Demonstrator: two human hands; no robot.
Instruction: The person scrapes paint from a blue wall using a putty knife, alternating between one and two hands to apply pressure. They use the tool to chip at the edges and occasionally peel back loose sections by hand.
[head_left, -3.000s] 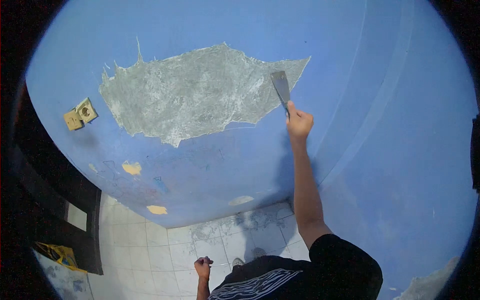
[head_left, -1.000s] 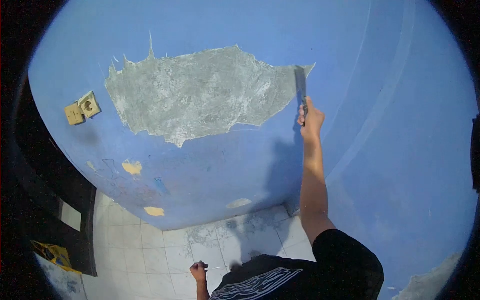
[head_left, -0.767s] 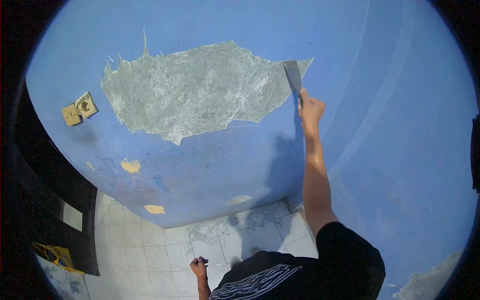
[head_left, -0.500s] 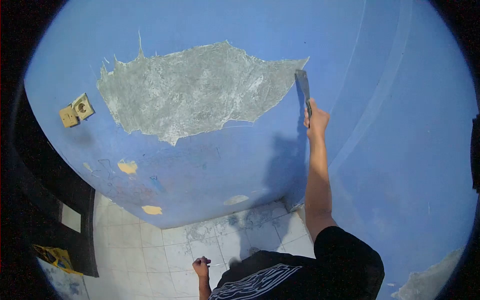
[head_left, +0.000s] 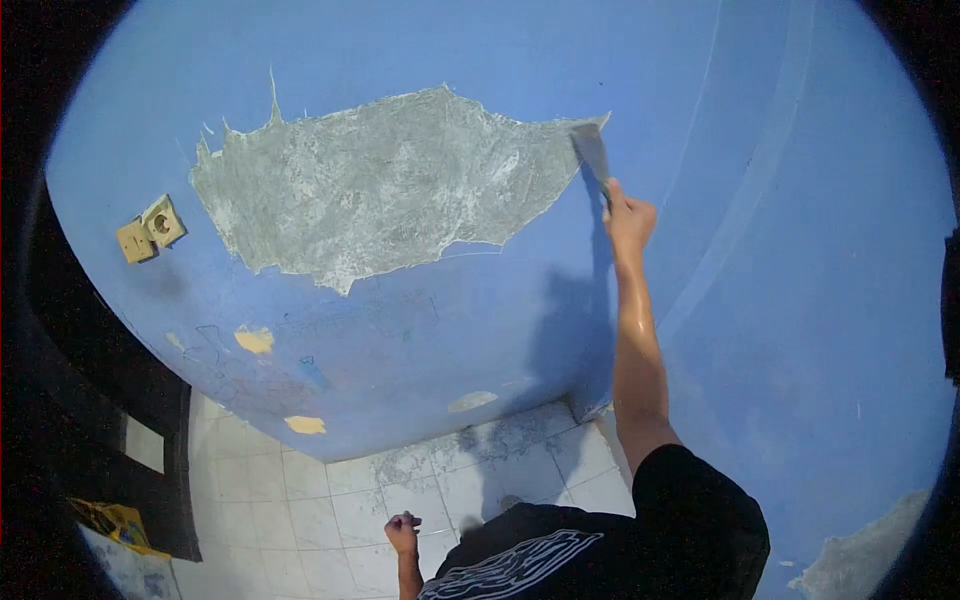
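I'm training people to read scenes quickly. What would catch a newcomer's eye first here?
First, the big jagged gray patch across the blue wall. Next, the right hand holding a scraper at the patch's right end. Then two cream wall fittings left of it.

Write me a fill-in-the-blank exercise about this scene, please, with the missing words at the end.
1. The scraper is held in the person's ____ hand.
2. The large bare patch is gray, while the paint around it is ____.
3. In the picture, the wall socket is to the ____ of the large bare patch.
4. The floor is covered with pale square ____.

Missing words, in order: right; blue; left; tiles.
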